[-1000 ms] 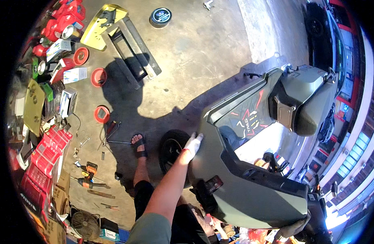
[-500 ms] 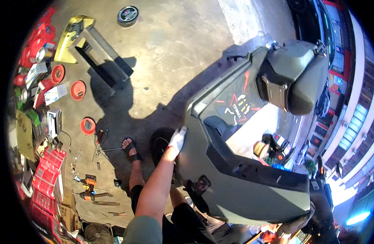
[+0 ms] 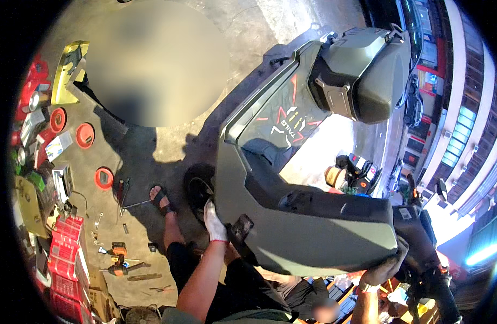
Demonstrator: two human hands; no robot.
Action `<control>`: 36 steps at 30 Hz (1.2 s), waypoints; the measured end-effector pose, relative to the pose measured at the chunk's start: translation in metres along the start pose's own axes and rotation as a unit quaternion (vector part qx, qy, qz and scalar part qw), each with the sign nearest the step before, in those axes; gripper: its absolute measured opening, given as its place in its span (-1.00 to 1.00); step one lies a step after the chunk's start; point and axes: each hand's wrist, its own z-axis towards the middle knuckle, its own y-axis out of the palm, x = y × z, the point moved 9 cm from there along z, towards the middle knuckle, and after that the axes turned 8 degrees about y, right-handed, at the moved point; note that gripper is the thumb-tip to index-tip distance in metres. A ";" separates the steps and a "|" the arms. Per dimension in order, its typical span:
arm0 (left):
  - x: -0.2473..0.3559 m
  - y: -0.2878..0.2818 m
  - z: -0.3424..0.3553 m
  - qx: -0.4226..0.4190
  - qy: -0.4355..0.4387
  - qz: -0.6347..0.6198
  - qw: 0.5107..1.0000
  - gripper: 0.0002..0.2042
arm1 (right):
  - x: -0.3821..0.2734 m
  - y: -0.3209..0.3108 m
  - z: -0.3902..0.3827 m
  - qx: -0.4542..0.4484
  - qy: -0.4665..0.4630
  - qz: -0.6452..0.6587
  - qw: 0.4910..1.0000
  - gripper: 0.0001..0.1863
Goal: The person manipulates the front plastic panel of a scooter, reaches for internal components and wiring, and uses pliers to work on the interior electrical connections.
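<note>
My left hand, in a white glove, is closed on the left edge of the large olive-grey scooter body panel, just beside a wheel. My right hand, in a darker glove, grips the panel's lower right end, near dark scooter parts. The panel frames a dark footboard mat with red graphics. Above that stand the scooter's grey front bodywork and dark seat-shaped section. A small dark fitting sits on the panel near my left hand.
Tools, red dishes and red boxes lie left; a yellow panel and metal frame upper left. A blurred oval masks some floor. Another person is low behind the panel; another scooter stands right.
My left hand has moved down the panel's edge, nearer the small fitting. The scooter sits higher and further left in view as the camera shifted; my right hand still holds the lower end.
</note>
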 end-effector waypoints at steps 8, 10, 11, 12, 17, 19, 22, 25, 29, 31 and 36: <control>0.165 0.137 -0.071 -0.328 0.334 0.368 0.803 -0.59 | -0.026 0.004 0.006 -0.054 -0.046 -0.025 0.997 -0.29; 0.208 0.190 -0.120 -0.407 0.380 0.405 0.725 -0.54 | -0.036 0.007 0.012 -0.069 -0.066 -0.017 0.995 -0.32; 0.216 0.212 -0.143 -0.433 0.414 0.422 0.680 -0.49 | -0.039 0.008 0.014 -0.079 -0.068 -0.019 0.994 -0.33; 0.212 0.220 -0.156 -0.431 0.435 0.391 0.687 -0.46 | -0.039 0.007 0.013 -0.082 -0.087 -0.013 0.993 -0.35; 0.220 0.236 -0.179 -0.329 0.454 0.406 0.722 -0.58 | -0.035 0.006 0.009 -0.077 -0.097 -0.027 0.992 -0.44; 0.227 0.241 -0.184 -0.298 0.486 0.379 0.729 -0.67 | -0.030 0.003 0.008 -0.057 -0.102 -0.009 0.993 -0.43; 0.227 0.259 -0.185 -0.341 0.459 0.374 0.730 -0.74 | -0.032 0.001 0.005 -0.054 -0.117 -0.041 0.991 -0.41; 0.230 0.274 -0.200 -0.368 0.461 0.398 0.702 -0.67 | -0.031 0.005 0.005 -0.062 -0.123 -0.034 0.990 -0.39; 0.238 0.279 -0.242 -0.386 0.478 0.410 0.674 -0.44 | -0.012 0.009 0.006 -0.092 -0.081 0.015 0.992 -0.43; 0.250 0.266 -0.273 -0.341 0.543 0.379 0.667 -0.33 | 0.008 -0.001 0.011 -0.076 -0.090 0.000 0.993 -0.55; 0.238 0.234 -0.283 -0.322 0.571 0.412 0.633 -0.28 | -0.012 0.005 0.006 -0.091 -0.074 0.006 0.993 -0.57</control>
